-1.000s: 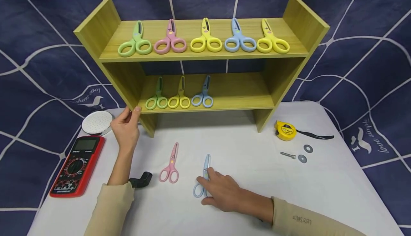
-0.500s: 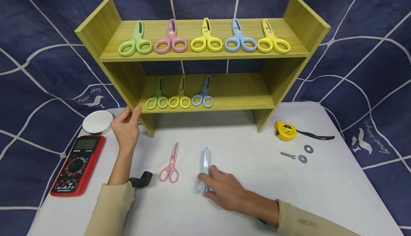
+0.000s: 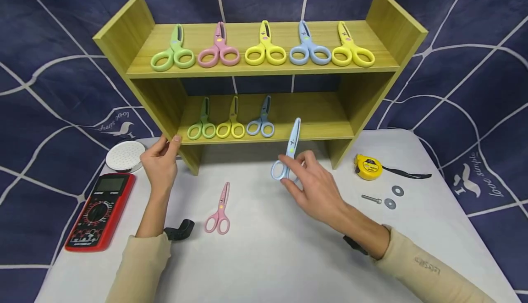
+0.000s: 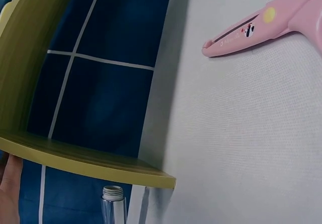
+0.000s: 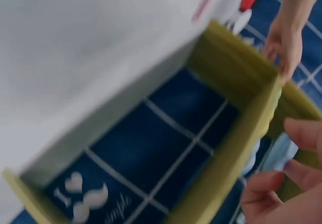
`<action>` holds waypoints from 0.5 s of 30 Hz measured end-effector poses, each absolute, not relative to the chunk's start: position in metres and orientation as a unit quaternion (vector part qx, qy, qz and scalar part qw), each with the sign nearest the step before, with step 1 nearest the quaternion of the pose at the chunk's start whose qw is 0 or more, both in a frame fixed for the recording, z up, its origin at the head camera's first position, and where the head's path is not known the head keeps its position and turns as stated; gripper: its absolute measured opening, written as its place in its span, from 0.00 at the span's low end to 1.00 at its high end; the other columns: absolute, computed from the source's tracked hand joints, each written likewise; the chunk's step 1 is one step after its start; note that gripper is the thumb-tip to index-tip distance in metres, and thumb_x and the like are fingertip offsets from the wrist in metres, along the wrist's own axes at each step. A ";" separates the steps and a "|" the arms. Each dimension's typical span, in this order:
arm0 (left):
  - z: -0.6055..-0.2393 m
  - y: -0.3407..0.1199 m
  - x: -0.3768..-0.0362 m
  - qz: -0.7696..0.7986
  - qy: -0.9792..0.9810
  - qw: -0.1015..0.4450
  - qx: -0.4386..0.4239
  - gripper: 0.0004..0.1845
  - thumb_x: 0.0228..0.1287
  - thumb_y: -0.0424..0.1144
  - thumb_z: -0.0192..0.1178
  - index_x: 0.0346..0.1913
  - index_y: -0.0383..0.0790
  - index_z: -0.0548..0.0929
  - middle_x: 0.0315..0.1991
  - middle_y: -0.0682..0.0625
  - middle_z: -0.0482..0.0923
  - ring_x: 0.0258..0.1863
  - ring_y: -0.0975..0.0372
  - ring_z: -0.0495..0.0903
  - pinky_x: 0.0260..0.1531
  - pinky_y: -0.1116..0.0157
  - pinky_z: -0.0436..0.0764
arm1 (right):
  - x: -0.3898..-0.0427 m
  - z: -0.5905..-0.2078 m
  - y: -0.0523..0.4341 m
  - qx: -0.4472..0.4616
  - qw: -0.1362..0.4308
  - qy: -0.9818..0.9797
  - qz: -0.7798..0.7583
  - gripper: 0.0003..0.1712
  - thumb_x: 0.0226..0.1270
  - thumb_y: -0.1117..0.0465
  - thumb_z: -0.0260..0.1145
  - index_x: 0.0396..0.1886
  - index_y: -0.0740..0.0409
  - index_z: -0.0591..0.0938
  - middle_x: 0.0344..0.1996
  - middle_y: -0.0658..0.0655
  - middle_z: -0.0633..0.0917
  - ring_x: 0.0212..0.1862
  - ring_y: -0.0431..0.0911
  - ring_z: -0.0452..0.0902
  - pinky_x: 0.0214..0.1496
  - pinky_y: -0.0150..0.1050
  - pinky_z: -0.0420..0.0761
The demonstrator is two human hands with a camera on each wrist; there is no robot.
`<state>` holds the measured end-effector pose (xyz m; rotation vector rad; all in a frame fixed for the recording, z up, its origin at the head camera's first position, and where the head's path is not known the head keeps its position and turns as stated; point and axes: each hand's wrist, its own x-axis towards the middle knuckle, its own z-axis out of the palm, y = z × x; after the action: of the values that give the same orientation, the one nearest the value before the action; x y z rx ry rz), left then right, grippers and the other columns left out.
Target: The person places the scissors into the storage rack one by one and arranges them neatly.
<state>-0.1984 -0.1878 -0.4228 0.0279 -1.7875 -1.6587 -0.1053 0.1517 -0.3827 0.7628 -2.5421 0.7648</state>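
One pair of pale blue plastic child's scissors [image 3: 287, 156] now lifted clear of the white tabletop [image 3: 288, 257], pinched at the finger loops by the right hand [image 3: 313, 184], blade tip pointing up toward the front edge of the lower shelf. Half a second back, lying flat on the table under those same fingers; a second back, only touched. Judged: pick-up complete, carry toward the yellow-green wooden two-tier shelf unit [image 3: 396, 28] in progress, placement not yet made.

Right hand: thumb and forefingers curled round the loops, remaining fingers loosely spread. Right wrist view blurred; fingertips [image 5: 302, 133] and a sliver of pale blue just visible against the shelf edge.

Left hand [image 3: 161, 163]: unchanged across all three head views, fingers curled on the lower left corner of the shelf unit, steadying it.

Between the two hands, nearer the left: one pair of pink plastic scissors [image 3: 219, 211] flat on the table, not moved.

Beyond the right hand, lower shelf: three pairs, green, yellow, blue, with bare board directly ahead of the carried pair. Upper shelf: five pairs.

Outside the left hand: red digital multimeter [image 3: 99, 211], white round perforated disc [image 3: 123, 155]. Outside the right hand: yellow tape measure [image 3: 367, 166].
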 end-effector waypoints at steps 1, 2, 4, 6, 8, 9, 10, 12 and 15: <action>-0.422 -0.188 -0.198 -0.639 -0.688 0.345 0.011 0.15 0.63 0.29 0.66 0.52 0.33 0.84 0.47 0.34 0.82 0.35 0.69 0.85 0.35 0.75 0.83 | -0.109 -0.378 0.155 0.264 0.180 -0.910 0.264 0.29 0.60 0.62 0.74 0.62 0.55 0.79 0.40 0.57 0.73 0.29 0.43 0.67 0.22 0.33 0.68; -0.422 -0.188 -0.198 -0.640 -0.686 0.346 0.011 0.15 0.63 0.29 0.66 0.52 0.32 0.84 0.47 0.34 0.82 0.36 0.69 0.85 0.36 0.75 0.83 | -0.113 -0.373 0.158 0.260 0.170 -0.915 0.256 0.28 0.60 0.62 0.74 0.61 0.55 0.79 0.39 0.57 0.74 0.29 0.43 0.66 0.22 0.33 0.68; -0.422 -0.187 -0.199 -0.646 -0.680 0.346 0.013 0.15 0.62 0.29 0.66 0.52 0.32 0.84 0.48 0.33 0.81 0.37 0.68 0.85 0.38 0.74 0.84 | -0.119 -0.366 0.162 0.259 0.149 -0.923 0.242 0.27 0.60 0.62 0.74 0.60 0.56 0.81 0.36 0.56 0.74 0.29 0.44 0.65 0.22 0.34 0.67; -0.422 -0.187 -0.199 -0.650 -0.675 0.348 0.013 0.15 0.62 0.29 0.66 0.52 0.31 0.84 0.48 0.33 0.81 0.39 0.67 0.85 0.39 0.74 0.84 | -0.123 -0.361 0.165 0.264 0.131 -0.927 0.233 0.26 0.60 0.62 0.73 0.59 0.57 0.81 0.34 0.56 0.74 0.29 0.44 0.63 0.22 0.34 0.67; -0.422 -0.187 -0.199 -0.655 -0.669 0.351 0.014 0.15 0.61 0.28 0.66 0.51 0.31 0.84 0.48 0.32 0.81 0.39 0.66 0.85 0.39 0.73 0.84 | -0.125 -0.357 0.167 0.267 0.121 -0.927 0.232 0.26 0.60 0.62 0.73 0.59 0.58 0.82 0.34 0.56 0.75 0.29 0.44 0.63 0.22 0.34 0.68; -0.422 -0.187 -0.200 -0.657 -0.667 0.351 0.013 0.15 0.61 0.28 0.67 0.51 0.31 0.84 0.48 0.33 0.81 0.39 0.66 0.86 0.39 0.73 0.83 | -0.126 -0.355 0.168 0.267 0.121 -0.927 0.234 0.26 0.60 0.61 0.74 0.59 0.58 0.82 0.35 0.56 0.76 0.29 0.44 0.64 0.23 0.34 0.68; -0.423 -0.187 -0.200 -0.657 -0.667 0.350 0.014 0.15 0.60 0.28 0.67 0.51 0.31 0.84 0.48 0.33 0.81 0.39 0.66 0.86 0.39 0.74 0.83 | -0.127 -0.354 0.168 0.266 0.122 -0.927 0.235 0.26 0.60 0.61 0.74 0.59 0.58 0.82 0.35 0.56 0.76 0.30 0.44 0.65 0.24 0.35 0.69; -0.423 -0.187 -0.200 -0.661 -0.664 0.348 0.014 0.15 0.60 0.28 0.67 0.51 0.32 0.84 0.47 0.34 0.81 0.39 0.66 0.86 0.39 0.74 0.84 | -0.130 -0.352 0.169 0.262 0.129 -0.925 0.243 0.27 0.60 0.60 0.75 0.59 0.59 0.82 0.36 0.55 0.78 0.31 0.45 0.67 0.25 0.35 0.70; -0.423 -0.188 -0.201 -0.667 -0.658 0.349 0.016 0.15 0.60 0.28 0.67 0.51 0.32 0.84 0.47 0.35 0.82 0.38 0.66 0.86 0.38 0.74 0.83 | -0.135 -0.352 0.168 0.256 0.152 -0.919 0.260 0.28 0.60 0.57 0.75 0.59 0.60 0.81 0.38 0.56 0.81 0.30 0.46 0.70 0.26 0.36 0.72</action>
<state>-0.2008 -0.1877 -0.4233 0.0418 -1.7068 -1.7284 -0.1349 0.1680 -0.3521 0.7334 -2.6363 0.7459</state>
